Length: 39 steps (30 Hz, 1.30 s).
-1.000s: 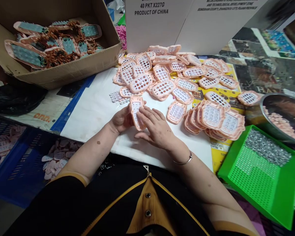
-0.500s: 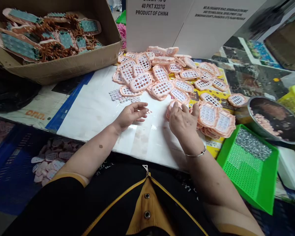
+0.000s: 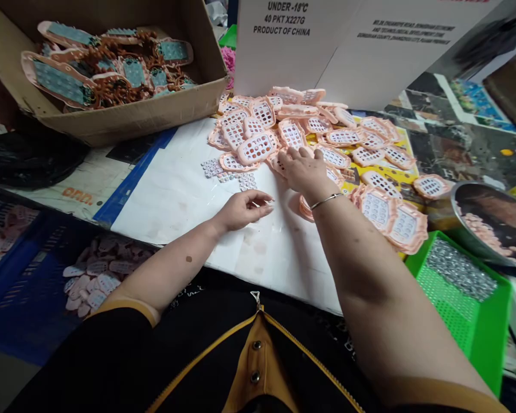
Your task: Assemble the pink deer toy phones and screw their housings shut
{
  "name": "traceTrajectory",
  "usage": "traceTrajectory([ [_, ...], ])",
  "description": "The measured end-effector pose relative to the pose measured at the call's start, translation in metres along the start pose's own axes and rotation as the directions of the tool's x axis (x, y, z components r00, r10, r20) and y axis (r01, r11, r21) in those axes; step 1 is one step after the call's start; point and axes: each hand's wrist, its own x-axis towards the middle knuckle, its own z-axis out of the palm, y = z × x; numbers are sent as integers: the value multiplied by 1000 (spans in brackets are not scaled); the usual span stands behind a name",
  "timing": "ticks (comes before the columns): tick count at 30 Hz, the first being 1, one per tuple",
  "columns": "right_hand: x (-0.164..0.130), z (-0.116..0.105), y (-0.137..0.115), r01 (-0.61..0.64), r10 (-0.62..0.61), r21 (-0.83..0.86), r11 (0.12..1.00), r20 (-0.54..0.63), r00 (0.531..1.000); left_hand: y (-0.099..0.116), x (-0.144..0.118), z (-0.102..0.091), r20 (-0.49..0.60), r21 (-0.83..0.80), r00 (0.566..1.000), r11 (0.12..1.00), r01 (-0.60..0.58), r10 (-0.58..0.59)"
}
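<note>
My right hand (image 3: 303, 169) reaches forward onto the near edge of a heap of pink toy-phone shells (image 3: 258, 148), fingers spread over one of them. My left hand (image 3: 243, 209) rests on the white sheet (image 3: 176, 195), its fingertips drawn together beside a small white piece; whether it grips the piece does not show. Small white keypad inserts (image 3: 210, 167) lie on the sheet just ahead of the left hand. To the right sits a stack of pink shells with white keypads in them (image 3: 389, 215).
A cardboard box (image 3: 146, 117) of brown-and-teal parts stands at the back left. A white carton (image 3: 327, 51) is behind the heap. A green tray (image 3: 451, 310) of small metal pieces and a metal bowl (image 3: 490, 218) are on the right. A blue crate (image 3: 26, 287) is low left.
Both hands held one pink shell a second ago. My right hand carried it to the stack on the right, then reached forward to the heap. My left hand stayed on the sheet, fingers closing.
</note>
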Motion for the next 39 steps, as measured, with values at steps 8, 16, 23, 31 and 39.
traceTrajectory([
  [8, 5, 3, 6, 35, -36, -33, 999, -57, 998, -4, 6, -1, 42, 26, 999, 1000, -16, 15],
  [16, -18, -14, -15, -37, 300, 536, 843, -412, 860, 5, 4, -2, -76, -84, 992, 992, 92, -99],
  [23, -52, 2, -46, 108, 458, 994, 11, -101, 883, 8, 1, -8, -95, -291, 993, 956, 43, -73],
  [31, -68, 6, -60, 52, 486, 862, -504, 233, 842, 0, 4, -10, -228, -164, 968, 975, -149, 109],
  [39, -80, -3, -85, -155, 155, 575, -803, 453, 878, -4, 3, -7, -97, 57, 867, 873, -485, 488],
])
